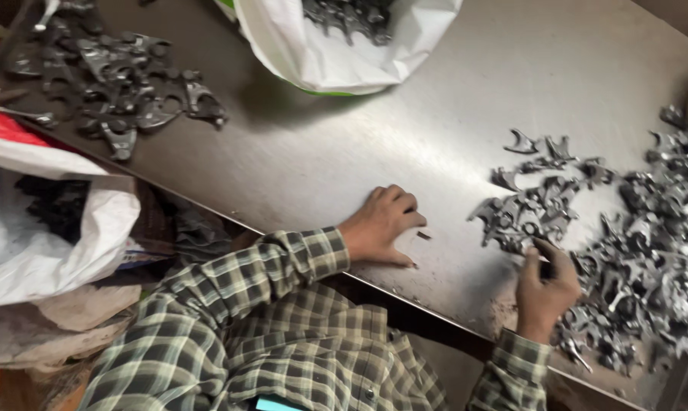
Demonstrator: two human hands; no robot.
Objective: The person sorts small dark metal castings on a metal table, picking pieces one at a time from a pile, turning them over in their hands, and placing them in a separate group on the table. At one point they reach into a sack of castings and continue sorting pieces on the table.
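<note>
On the steel table (321, 160), the left hand (380, 224) rests loosely curled and empty; the right hand (545, 293) grips a small dark tool (545, 268).

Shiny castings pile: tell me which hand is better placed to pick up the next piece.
Probably the right hand. It already sits at the edge of the shiny castings pile, fingers touching pieces. The left hand rests flat on bare steel table, apart from both piles.
</note>
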